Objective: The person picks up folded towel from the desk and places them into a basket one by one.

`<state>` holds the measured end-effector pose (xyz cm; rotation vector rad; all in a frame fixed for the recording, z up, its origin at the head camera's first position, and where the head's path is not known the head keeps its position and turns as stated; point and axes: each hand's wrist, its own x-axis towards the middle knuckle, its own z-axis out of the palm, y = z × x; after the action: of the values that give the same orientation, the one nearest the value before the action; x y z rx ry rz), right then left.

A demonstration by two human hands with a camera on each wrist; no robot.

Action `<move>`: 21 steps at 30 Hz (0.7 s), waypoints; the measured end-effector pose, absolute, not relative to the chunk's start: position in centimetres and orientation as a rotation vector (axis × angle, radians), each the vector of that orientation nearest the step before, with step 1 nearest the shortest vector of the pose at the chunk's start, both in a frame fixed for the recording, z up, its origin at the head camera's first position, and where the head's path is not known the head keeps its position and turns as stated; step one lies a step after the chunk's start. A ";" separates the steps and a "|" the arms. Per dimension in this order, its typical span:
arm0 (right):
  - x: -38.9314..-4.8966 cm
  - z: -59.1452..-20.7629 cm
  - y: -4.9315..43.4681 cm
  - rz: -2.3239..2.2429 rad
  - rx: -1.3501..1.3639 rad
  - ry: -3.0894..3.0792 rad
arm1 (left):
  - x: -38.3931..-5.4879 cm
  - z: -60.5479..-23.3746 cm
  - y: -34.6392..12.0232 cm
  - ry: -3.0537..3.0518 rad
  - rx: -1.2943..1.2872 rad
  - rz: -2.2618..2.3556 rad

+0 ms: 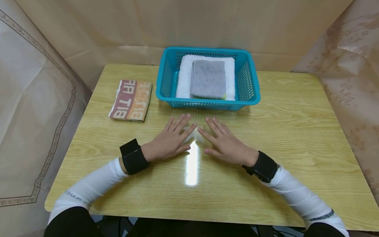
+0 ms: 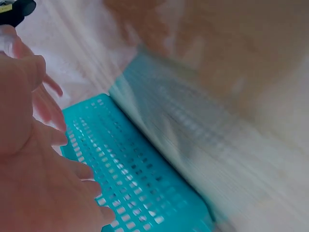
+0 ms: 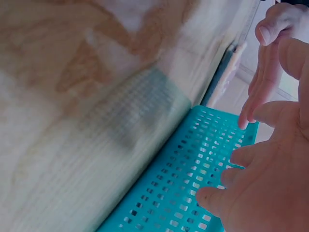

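Both hands are held low over the table with fingers spread and nothing in them. The left hand [image 1: 170, 140] points toward the basket from the left, its fingertips near those of the right hand [image 1: 226, 143], which mirrors it. Just beyond them stands a blue plastic basket [image 1: 207, 104] with perforated walls. Inside it lies a folded white towel [image 1: 183, 77], and on top of that a smaller folded grey cloth [image 1: 208, 79]. A folded maroon and orange patterned towel [image 1: 130, 100] lies left of the basket. Each wrist view shows its hand beside the basket wall [image 2: 116, 159].
The wooden table [image 1: 296, 131] has a glossy surface that reflects the basket and a light. Beige sheeting [image 1: 118, 29] hangs behind the table, and patterned cloth covers [image 1: 349, 82] stand at the right side.
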<state>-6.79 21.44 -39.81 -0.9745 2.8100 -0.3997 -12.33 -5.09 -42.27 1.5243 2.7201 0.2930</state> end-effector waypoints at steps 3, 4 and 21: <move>-6.7 -40.0 21.4 -0.409 -0.980 2.798 | -12.7 -42.1 -5.9 2.713 1.457 0.308; -6.7 -40.1 21.4 -0.417 -0.983 2.793 | -12.8 -42.1 -6.2 2.716 1.443 0.313; -6.5 -41.0 21.2 -0.482 -1.027 2.751 | -14.6 -42.2 -11.0 2.789 1.203 0.432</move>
<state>-6.53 21.23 -40.97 -1.0269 2.7506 -0.4817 -14.56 -10.96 -42.17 1.2025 2.7892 0.4322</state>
